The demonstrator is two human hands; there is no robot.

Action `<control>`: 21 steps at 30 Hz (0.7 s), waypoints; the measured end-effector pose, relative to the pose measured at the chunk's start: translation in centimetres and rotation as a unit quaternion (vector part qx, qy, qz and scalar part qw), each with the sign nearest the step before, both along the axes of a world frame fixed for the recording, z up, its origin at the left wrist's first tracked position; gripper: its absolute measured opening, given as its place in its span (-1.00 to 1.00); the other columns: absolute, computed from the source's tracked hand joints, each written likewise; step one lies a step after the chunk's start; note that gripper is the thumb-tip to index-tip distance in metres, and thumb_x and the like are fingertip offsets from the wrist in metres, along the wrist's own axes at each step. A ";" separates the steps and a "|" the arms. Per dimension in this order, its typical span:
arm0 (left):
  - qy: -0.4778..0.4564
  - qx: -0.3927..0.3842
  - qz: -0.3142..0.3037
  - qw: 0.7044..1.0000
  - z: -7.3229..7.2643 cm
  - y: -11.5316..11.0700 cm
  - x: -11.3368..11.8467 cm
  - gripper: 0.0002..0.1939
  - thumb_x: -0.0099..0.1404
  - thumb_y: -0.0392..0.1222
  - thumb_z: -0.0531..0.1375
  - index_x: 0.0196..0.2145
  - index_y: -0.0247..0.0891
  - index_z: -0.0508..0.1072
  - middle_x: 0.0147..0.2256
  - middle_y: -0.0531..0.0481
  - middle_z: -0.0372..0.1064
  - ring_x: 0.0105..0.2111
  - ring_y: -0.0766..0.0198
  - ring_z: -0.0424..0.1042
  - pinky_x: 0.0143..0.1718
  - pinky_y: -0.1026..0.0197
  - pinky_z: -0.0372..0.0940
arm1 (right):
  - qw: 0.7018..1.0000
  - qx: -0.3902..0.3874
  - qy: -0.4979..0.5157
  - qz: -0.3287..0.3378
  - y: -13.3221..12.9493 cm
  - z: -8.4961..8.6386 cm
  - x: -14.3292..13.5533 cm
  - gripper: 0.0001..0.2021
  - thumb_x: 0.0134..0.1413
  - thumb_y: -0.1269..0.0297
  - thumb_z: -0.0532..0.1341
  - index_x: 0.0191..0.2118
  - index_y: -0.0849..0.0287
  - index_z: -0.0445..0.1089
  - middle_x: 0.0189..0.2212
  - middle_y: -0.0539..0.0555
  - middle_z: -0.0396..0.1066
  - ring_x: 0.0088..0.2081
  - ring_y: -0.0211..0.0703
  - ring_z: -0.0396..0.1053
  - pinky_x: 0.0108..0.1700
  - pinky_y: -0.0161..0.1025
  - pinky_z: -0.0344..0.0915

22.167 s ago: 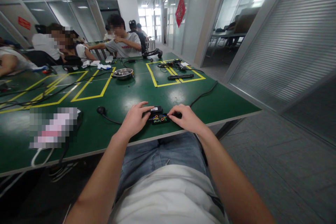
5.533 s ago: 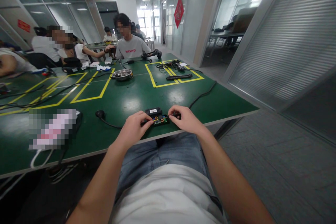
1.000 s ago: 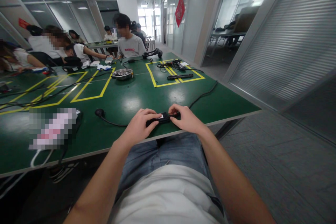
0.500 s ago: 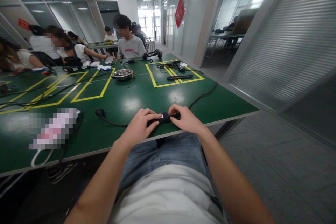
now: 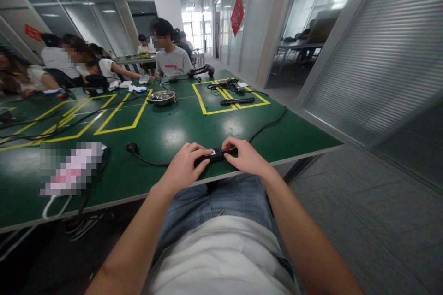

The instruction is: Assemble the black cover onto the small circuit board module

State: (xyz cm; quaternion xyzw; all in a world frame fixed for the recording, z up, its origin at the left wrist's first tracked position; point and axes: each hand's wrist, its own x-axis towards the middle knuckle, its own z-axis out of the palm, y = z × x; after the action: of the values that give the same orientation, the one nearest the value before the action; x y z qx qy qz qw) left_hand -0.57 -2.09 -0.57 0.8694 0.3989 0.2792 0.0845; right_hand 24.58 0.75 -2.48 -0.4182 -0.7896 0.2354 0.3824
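At the near edge of the green table point(image 5: 180, 124) lies a black power adapter point(image 5: 218, 153) with a white label and ribbed end. My left hand point(image 5: 188, 161) is closed on its left part, thumb in front and fingers over the top. At the adapter's right end, my right hand point(image 5: 242, 153) pinches the black cable where it meets the body; the fingertips partly cover the joint. From the left side a cord runs to a black plug point(image 5: 131, 148) lying on the table. Another black cable point(image 5: 268, 124) trails away to the right behind my right hand.
A metal bowl point(image 5: 162, 97) stands further back. Cables and a black bar point(image 5: 237, 101) lie inside yellow tape point(image 5: 205, 111) at the far right. A blurred pink-white item point(image 5: 74, 168) sits at left. A person point(image 5: 171, 57) sits across the table, others further left.
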 end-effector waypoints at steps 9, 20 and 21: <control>-0.037 0.027 0.093 0.995 -0.1 0.1 0.0 -0.75 0.52 -0.17 0.20 0.08 -0.20 0.54 -0.03 -0.16 0.59 -0.03 -0.02 0.52 0.07 -0.07 0.45 | 1.000 0.005 -0.002 -0.001 0.0 0.2 0.0 -0.89 0.06 0.41 0.27 -0.26 0.08 0.43 -0.33 0.00 0.56 -0.24 -0.08 0.50 -0.10 -0.17 0.36; -0.038 0.002 0.152 0.988 -0.8 1.7 -0.5 -0.80 0.49 -0.24 0.16 -0.13 -0.16 0.61 0.05 -0.16 0.62 0.08 -0.05 0.56 0.19 -0.13 0.43 | 1.000 0.010 -0.027 -0.007 -0.1 0.1 -0.2 -0.92 0.13 0.38 0.34 -0.23 0.10 0.53 -0.28 0.04 0.60 -0.20 -0.06 0.51 -0.06 -0.14 0.36; -0.042 0.015 0.143 0.989 -0.8 1.5 -0.5 -0.80 0.49 -0.23 0.15 -0.15 -0.17 0.61 0.08 -0.17 0.60 0.10 -0.05 0.55 0.22 -0.14 0.41 | 0.999 0.009 -0.031 -0.007 -0.1 0.1 -0.2 -0.92 0.14 0.36 0.35 -0.22 0.10 0.53 -0.28 0.04 0.60 -0.19 -0.05 0.51 -0.06 -0.13 0.36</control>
State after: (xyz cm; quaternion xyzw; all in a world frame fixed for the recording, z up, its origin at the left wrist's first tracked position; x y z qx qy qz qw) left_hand -1.11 -0.63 -1.33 0.7920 0.5110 0.3308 0.0471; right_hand 24.38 0.63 -2.40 -0.4272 -0.8002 0.2122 0.3635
